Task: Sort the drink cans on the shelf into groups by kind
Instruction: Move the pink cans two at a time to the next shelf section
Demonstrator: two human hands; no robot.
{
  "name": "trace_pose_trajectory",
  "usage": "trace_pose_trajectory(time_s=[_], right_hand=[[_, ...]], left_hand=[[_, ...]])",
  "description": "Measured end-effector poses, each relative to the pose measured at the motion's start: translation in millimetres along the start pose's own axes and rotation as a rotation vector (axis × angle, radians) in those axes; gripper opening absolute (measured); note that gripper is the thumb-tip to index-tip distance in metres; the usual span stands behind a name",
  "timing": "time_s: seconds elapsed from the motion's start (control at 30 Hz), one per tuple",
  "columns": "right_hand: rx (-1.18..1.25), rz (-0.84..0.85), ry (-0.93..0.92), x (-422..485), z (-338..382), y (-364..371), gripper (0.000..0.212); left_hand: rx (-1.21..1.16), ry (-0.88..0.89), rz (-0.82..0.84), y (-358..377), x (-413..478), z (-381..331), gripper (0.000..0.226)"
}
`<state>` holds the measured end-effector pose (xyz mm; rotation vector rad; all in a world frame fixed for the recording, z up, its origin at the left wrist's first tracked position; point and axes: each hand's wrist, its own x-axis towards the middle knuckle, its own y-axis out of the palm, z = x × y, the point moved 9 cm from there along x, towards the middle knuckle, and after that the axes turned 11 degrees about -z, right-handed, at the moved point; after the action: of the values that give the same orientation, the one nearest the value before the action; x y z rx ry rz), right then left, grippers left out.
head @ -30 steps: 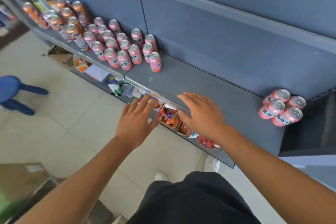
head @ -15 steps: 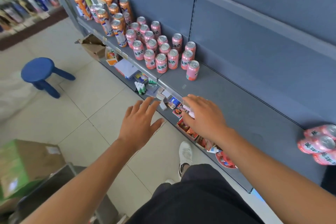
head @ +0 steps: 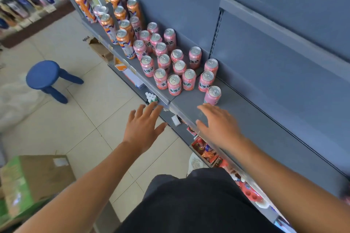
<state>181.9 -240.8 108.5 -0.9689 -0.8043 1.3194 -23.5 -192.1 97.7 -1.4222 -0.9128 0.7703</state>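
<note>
Several pink cans [head: 174, 85] stand upright in a cluster on the grey shelf [head: 246, 119]. Behind them, at the shelf's far left, stand several taller orange cans [head: 125, 43], with a few pink ones mixed in. The nearest pink can [head: 212, 95] stands alone at the cluster's right front. My right hand [head: 216, 125] hovers over the shelf's front edge, fingers spread, its fingertips just short of that can. My left hand [head: 144, 128] is spread open in the air just off the shelf edge, over the floor. Neither hand holds anything.
A lower shelf [head: 206, 151] below holds small packaged goods. A blue stool [head: 45, 77] stands on the tiled floor at left. A green and brown cardboard box [head: 34, 179] sits at the lower left. The shelf's right half is bare grey metal.
The view has swung left and closer to the main cluster; the small group of pink cans at the right has left the frame. Both hands have moved toward the cluster, still open.
</note>
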Motion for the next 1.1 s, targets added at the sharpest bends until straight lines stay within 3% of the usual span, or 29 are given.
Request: trace_pose_trajectory(time_s=[0.33, 0.73, 0.8, 0.9, 1.1], right_hand=[[0.016, 0.092, 0.185, 65, -34, 33, 0.046], [-0.003, 0.108, 0.636, 100, -61, 87, 0.041], [-0.023, 0.09, 0.756, 102, -71, 95, 0.039], [0.04, 0.01, 1.025, 98, -88, 106, 0.041], [0.239, -0.206, 1.5, 88, -109, 124, 0.066]], left_hand=[[-0.049, -0.015, 0.158, 48, 89, 44, 0.058], [-0.077, 0.208, 0.388, 121, 189, 103, 0.062], [-0.158, 0.148, 0.403, 130, 202, 113, 0.056], [-0.276, -0.092, 0.435, 143, 217, 130, 0.05], [-0.463, -0.218, 0.516, 175, 221, 129, 0.078]])
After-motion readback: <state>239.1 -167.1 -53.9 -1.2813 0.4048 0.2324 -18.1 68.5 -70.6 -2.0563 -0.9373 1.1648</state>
